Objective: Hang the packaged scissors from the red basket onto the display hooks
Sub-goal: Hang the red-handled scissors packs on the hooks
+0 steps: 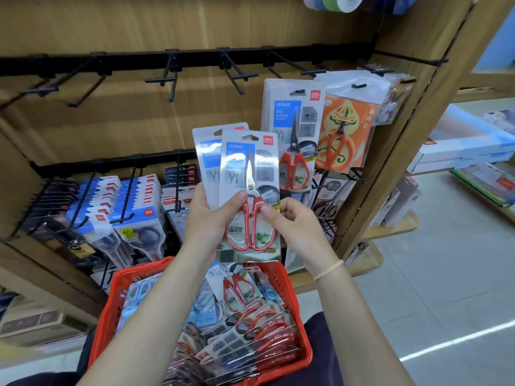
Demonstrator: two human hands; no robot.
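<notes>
Both my hands hold up a small stack of packaged red-handled scissors [249, 174] in front of the wooden display. My left hand [207, 218] grips the stack from the left, thumb across the front pack. My right hand [292, 221] pinches the front pack's right edge. A second pack [204, 157] shows behind the front one. Below sits the red basket [111, 307], full of several more scissor packs. Bare black display hooks [237, 75] stick out of the upper rail. Identical scissors [294, 135] hang on a hook just right of my hands.
Orange-carded scissors [344, 132] hang further right. The lower rail [111, 162] carries several rows of blue and dark packs [125, 207]. Tape rolls [334, 2] hang at the top. A side shelf with boxes [459, 151] stands to the right above tiled floor.
</notes>
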